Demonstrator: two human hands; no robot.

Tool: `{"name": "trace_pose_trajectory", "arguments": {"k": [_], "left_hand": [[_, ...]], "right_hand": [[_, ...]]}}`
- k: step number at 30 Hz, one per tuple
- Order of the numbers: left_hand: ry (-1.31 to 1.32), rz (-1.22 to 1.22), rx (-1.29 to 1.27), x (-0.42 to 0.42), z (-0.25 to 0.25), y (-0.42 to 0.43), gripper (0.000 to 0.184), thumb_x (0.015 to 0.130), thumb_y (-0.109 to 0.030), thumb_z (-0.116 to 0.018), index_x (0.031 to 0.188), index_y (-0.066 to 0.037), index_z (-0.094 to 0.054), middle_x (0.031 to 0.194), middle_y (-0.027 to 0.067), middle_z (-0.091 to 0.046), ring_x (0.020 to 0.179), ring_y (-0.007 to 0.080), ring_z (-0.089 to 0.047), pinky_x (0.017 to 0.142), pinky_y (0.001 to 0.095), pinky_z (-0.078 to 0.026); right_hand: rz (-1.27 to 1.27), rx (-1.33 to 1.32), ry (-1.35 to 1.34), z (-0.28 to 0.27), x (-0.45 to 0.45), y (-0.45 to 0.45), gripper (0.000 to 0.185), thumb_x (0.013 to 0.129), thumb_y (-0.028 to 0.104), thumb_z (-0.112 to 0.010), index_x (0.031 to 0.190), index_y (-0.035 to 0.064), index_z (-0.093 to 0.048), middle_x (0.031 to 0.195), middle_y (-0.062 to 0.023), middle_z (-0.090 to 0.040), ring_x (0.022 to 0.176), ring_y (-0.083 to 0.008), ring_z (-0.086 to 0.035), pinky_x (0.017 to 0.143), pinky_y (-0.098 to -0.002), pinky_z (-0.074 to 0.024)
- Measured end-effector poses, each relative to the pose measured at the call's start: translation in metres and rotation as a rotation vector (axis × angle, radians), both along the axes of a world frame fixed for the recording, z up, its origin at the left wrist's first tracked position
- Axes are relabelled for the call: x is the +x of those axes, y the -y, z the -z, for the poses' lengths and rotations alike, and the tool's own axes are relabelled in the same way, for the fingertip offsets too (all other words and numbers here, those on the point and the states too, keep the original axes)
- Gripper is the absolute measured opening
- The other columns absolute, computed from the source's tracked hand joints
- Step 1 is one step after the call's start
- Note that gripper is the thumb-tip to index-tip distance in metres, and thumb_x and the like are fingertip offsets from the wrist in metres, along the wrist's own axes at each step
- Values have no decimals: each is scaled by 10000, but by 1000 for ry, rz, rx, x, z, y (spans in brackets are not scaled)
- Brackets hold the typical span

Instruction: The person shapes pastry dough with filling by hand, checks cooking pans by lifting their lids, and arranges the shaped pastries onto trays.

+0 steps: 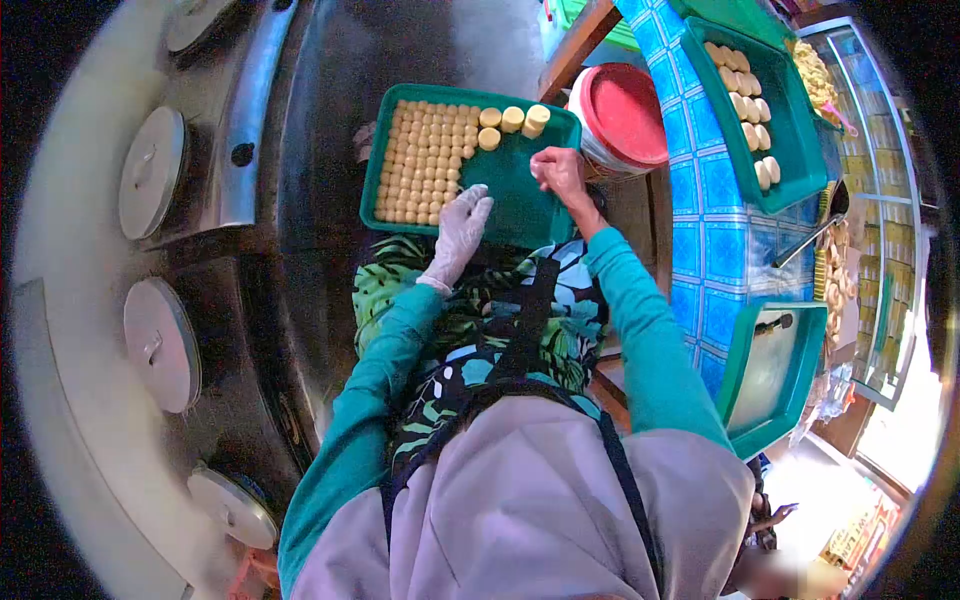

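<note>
A green tray (520, 190) rests near my lap. Its left side is packed with rows of small pale round balls (420, 155), like dough. Larger round pale pieces (512, 119) stand along the top right of the tray. My left hand (462, 225), in a thin clear glove, is at the lower right edge of the small balls. Its fingers are drawn together, and whatever lies between them is too small to make out. Over the tray's right side, my bare right hand (562, 176) has its fingers curled together; what they hold, if anything, is hidden.
At right, a table with a blue checked cloth (695, 180) bears a green tray (735, 160) of pale oval pieces and another green tray (740, 430). A bucket with a red lid (625, 110) stands beside my tray. Round metal lids (152, 172) line the left.
</note>
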State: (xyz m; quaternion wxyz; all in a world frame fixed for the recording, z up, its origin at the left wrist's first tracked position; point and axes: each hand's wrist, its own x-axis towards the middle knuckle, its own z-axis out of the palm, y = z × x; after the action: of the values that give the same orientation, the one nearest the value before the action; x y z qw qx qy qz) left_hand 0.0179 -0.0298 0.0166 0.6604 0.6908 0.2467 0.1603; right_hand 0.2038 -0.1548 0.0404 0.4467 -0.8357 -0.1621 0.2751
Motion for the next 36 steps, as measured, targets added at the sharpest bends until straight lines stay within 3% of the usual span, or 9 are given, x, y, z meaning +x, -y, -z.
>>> {"name": "trace_pose_trajectory", "arguments": {"k": [3,7,12,14,17,27,31,34,36], "left_hand": [[-8,49,302,8,2,6,330,910,-166,-586,1164,46,-602,1121,191,-658,1059,276,-634,932,340,-477],[-19,61,320,8,18,7,293,908,-149,-583,1134,35,-614,1108,207,-652,1051,321,-628,913,363,-490],[-24,19,322,7,19,8,270,901,-147,-596,1111,19,-633,1069,203,-665,1019,320,-641,889,365,-501],[-22,-4,266,10,20,10,256,895,-141,-608,1092,19,-641,1034,202,-674,982,327,-652,855,369,-512],[19,-14,288,10,26,12,252,895,-144,-610,1088,15,-642,999,200,-678,941,328,-657,816,378,-518],[121,-22,545,11,19,12,210,878,-121,-604,1045,0,-644,918,201,-666,861,367,-634,752,413,-509],[-160,184,633,12,-3,10,341,854,-54,-594,1191,-9,-599,1087,156,-670,1066,286,-628,913,332,-497],[-216,331,950,22,-19,17,578,812,-124,-619,1354,-31,-442,1342,168,-496,1256,472,-403,984,537,-408],[-257,418,1198,29,-9,21,716,817,-254,-626,1433,-45,-327,1507,145,-293,1292,645,-173,957,746,-273]], "right_hand": [[-32,-35,806,28,3,-13,165,793,88,-619,921,21,-700,788,-179,-644,781,-325,-634,698,-374,-524],[-360,-265,1301,37,-17,-13,24,772,42,-577,771,52,-598,759,-145,-541,750,-323,-597,679,-422,-516],[-461,-365,942,22,-21,2,114,754,32,-548,818,29,-642,818,-170,-582,779,-302,-615,707,-405,-514],[-141,-79,168,9,-17,4,153,741,27,-593,871,21,-672,820,-186,-591,776,-332,-613,688,-423,-508],[-154,32,788,35,-26,3,181,736,27,-635,908,33,-690,817,-194,-596,762,-359,-609,652,-451,-492],[-135,-10,731,41,-32,-10,99,776,72,-607,684,33,-605,722,-188,-567,688,-358,-569,587,-460,-461],[-251,121,909,28,-35,-10,143,776,67,-582,640,32,-554,686,-186,-511,673,-347,-544,575,-463,-445],[-220,-161,941,38,-51,-5,74,792,98,-589,843,46,-593,866,-143,-532,835,-310,-544,657,-423,-471],[-356,-420,1099,30,-65,6,360,775,101,-623,1125,40,-566,1030,-112,-518,994,-311,-495,762,-420,-475]]}}
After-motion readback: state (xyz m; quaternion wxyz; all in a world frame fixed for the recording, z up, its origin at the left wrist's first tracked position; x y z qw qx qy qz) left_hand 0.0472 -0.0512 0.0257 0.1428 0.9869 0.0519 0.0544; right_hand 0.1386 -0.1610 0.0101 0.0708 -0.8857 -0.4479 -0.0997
